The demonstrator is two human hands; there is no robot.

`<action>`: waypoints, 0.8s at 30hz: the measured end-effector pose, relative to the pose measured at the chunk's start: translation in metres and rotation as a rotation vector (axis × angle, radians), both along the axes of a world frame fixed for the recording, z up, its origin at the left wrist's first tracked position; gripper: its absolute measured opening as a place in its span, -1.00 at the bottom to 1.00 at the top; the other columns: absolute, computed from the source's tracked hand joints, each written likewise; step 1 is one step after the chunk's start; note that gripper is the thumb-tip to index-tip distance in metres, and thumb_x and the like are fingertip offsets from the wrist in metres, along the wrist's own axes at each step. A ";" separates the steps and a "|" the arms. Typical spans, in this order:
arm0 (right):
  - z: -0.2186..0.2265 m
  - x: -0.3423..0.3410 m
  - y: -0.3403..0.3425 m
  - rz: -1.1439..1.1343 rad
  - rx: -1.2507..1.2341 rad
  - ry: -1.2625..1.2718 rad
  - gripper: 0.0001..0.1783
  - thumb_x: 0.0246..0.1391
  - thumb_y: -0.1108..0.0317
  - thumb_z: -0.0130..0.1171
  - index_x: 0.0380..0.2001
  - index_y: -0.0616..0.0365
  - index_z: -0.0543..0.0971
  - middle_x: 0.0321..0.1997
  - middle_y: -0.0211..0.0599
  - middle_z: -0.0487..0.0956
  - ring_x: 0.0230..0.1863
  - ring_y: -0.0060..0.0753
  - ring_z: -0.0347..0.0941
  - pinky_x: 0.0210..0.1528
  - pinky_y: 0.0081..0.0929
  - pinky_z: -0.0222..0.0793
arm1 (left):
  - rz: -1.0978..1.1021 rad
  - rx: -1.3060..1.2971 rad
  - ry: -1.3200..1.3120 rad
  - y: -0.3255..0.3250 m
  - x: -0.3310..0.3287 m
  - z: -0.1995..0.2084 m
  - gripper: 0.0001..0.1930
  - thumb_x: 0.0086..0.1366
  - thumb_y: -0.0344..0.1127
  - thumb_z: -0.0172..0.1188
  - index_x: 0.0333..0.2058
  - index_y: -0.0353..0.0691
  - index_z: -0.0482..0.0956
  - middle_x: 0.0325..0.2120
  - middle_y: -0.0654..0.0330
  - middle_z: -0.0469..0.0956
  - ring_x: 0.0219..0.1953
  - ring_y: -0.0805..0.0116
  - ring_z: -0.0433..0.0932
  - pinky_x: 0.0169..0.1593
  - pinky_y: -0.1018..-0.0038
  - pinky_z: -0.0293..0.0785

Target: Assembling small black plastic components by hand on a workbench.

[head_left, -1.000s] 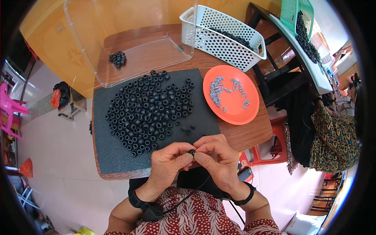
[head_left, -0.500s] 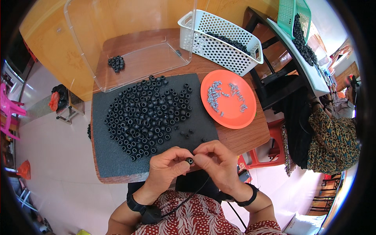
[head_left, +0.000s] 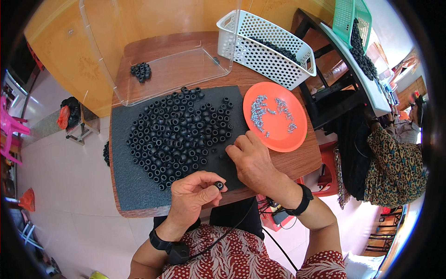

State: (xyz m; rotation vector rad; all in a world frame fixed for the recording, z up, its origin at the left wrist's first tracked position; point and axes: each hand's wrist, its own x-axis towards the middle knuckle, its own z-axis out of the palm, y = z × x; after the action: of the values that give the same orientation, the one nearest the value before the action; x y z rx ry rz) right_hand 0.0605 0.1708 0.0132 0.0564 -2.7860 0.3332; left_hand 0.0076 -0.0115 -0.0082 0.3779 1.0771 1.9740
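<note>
Between the thumb and fingers of my left hand [head_left: 191, 194], a small round black part [head_left: 219, 185] with a hole in its end is pinched at the near edge of the dark mat [head_left: 124, 179]. My right hand [head_left: 253, 160] reaches over the mat's right side, its fingers curled down beside a few tiny black pieces [head_left: 214, 150]. Its fingertips are partly hidden, so anything in them cannot be made out. Many similar round black parts [head_left: 174, 132] cover the mat's middle. Right of the mat, an orange plate [head_left: 276, 135] bears small silvery pieces [head_left: 258, 114].
Behind the mat a clear plastic lid-like tray [head_left: 162, 90] stands near a small black cluster [head_left: 141, 72]. A white perforated basket [head_left: 269, 58] holds black parts at the back right. Farther right are a green basket [head_left: 344, 21] and a seated person [head_left: 395, 167]. A dark cable [head_left: 220, 239] crosses my lap.
My right hand has left the black part and moved up and right, onto the mat near the plate. My left hand keeps the part, shifted slightly left.
</note>
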 end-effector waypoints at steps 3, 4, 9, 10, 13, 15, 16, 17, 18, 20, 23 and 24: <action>0.004 0.003 0.001 -0.012 -0.089 0.040 -0.73 -0.33 0.65 0.11 -0.42 0.21 0.53 -0.44 -0.20 0.37 -0.34 -0.17 0.29 -0.35 -0.31 0.26 | 0.004 0.014 -0.029 0.002 0.000 0.000 -0.77 0.13 -0.37 0.24 -0.28 -0.41 0.52 -0.45 0.06 0.55 -0.55 0.44 0.49 -0.43 0.58 0.44; 0.008 0.005 0.001 -0.024 -0.173 0.092 -0.76 -0.29 0.64 0.12 -0.42 0.22 0.54 -0.43 -0.20 0.39 -0.35 -0.17 0.31 -0.35 -0.32 0.27 | 0.008 0.013 -0.027 0.002 0.000 0.001 -0.77 0.13 -0.37 0.24 -0.28 -0.41 0.52 -0.45 0.06 0.55 -0.55 0.44 0.49 -0.43 0.58 0.44; 0.039 0.027 -0.017 -0.077 -0.819 0.046 -0.82 -0.17 0.55 0.22 -0.37 0.24 0.56 -0.39 -0.25 0.48 -0.32 -0.33 0.38 -0.33 -0.50 0.30 | -0.001 -0.034 -0.069 0.004 0.003 0.004 -0.79 0.14 -0.42 0.21 -0.26 -0.41 0.51 -0.46 0.08 0.55 -0.55 0.44 0.48 -0.45 0.59 0.43; 0.039 0.033 -0.021 -0.109 -1.021 0.040 -0.82 -0.14 0.52 0.25 -0.36 0.23 0.57 -0.38 -0.27 0.50 -0.31 -0.39 0.40 -0.32 -0.55 0.30 | 0.000 -0.035 -0.067 0.005 0.005 0.005 -0.79 0.14 -0.42 0.21 -0.26 -0.41 0.51 -0.46 0.08 0.55 -0.55 0.44 0.48 -0.45 0.59 0.43; 0.032 0.045 -0.030 -0.050 -1.043 0.133 -0.78 -0.14 0.57 0.24 -0.32 0.19 0.59 -0.38 -0.33 0.49 -0.29 -0.48 0.38 -0.32 -0.59 0.30 | -0.006 -0.035 -0.087 0.009 0.010 0.008 -0.79 0.14 -0.43 0.20 -0.24 -0.40 0.51 -0.46 0.09 0.55 -0.55 0.44 0.47 -0.46 0.60 0.42; 0.026 0.052 -0.035 -0.059 -1.059 0.161 -0.76 -0.15 0.61 0.23 -0.32 0.17 0.60 -0.36 -0.32 0.49 -0.30 -0.47 0.38 -0.30 -0.57 0.31 | -0.017 0.013 -0.060 0.011 0.013 0.010 -0.81 0.19 -0.47 0.15 -0.21 -0.38 0.50 -0.45 0.18 0.55 -0.54 0.57 0.45 -0.45 0.68 0.42; 0.024 0.055 -0.036 -0.068 -1.084 0.179 -0.76 -0.15 0.60 0.23 -0.32 0.18 0.60 -0.35 -0.32 0.50 -0.30 -0.47 0.37 -0.30 -0.57 0.31 | -0.017 0.012 -0.058 0.012 0.015 0.011 -0.81 0.19 -0.47 0.15 -0.21 -0.38 0.50 -0.45 0.18 0.55 -0.54 0.57 0.45 -0.45 0.68 0.42; 0.022 0.057 -0.036 -0.077 -1.109 0.197 -0.76 -0.15 0.60 0.23 -0.32 0.18 0.60 -0.34 -0.31 0.50 -0.30 -0.46 0.37 -0.30 -0.57 0.31 | -0.032 0.007 -0.044 0.013 0.016 0.014 -0.81 0.19 -0.46 0.15 -0.21 -0.39 0.50 -0.45 0.18 0.55 -0.54 0.57 0.45 -0.45 0.67 0.42; 0.022 0.059 -0.036 -0.076 -1.111 0.199 -0.76 -0.15 0.60 0.23 -0.32 0.18 0.60 -0.34 -0.31 0.50 -0.30 -0.46 0.37 -0.30 -0.57 0.31 | -0.047 0.001 -0.029 0.014 0.017 0.016 -0.80 0.20 -0.46 0.15 -0.20 -0.40 0.50 -0.45 0.19 0.55 -0.54 0.57 0.45 -0.45 0.67 0.41; 0.022 0.062 -0.035 -0.102 -1.091 0.232 -0.78 -0.14 0.61 0.22 -0.33 0.21 0.59 -0.34 -0.30 0.51 -0.30 -0.46 0.37 -0.30 -0.57 0.31 | -0.048 -0.005 -0.016 0.016 0.019 0.018 -0.80 0.20 -0.45 0.15 -0.20 -0.40 0.50 -0.45 0.18 0.55 -0.54 0.56 0.44 -0.46 0.67 0.41; 0.024 0.066 -0.033 -0.110 -0.967 0.267 -0.80 -0.14 0.63 0.21 -0.35 0.23 0.58 -0.34 -0.30 0.52 -0.31 -0.44 0.37 -0.31 -0.57 0.31 | -0.060 -0.024 -0.013 0.017 0.021 0.021 -0.80 0.20 -0.45 0.15 -0.21 -0.40 0.50 -0.45 0.17 0.55 -0.54 0.56 0.44 -0.46 0.66 0.40; 0.024 0.068 -0.034 -0.113 -0.967 0.269 -0.80 -0.14 0.63 0.21 -0.35 0.23 0.58 -0.34 -0.30 0.52 -0.31 -0.44 0.37 -0.31 -0.57 0.31 | -0.074 -0.034 -0.024 0.018 0.022 0.023 -0.79 0.19 -0.44 0.16 -0.21 -0.41 0.50 -0.46 0.16 0.55 -0.54 0.55 0.44 -0.47 0.66 0.40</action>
State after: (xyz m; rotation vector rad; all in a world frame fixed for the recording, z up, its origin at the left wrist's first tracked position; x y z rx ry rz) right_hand 0.1280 0.1373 0.0376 -0.2607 -2.0889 1.4537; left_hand 0.0296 0.0068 0.0145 0.3700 1.0657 1.8885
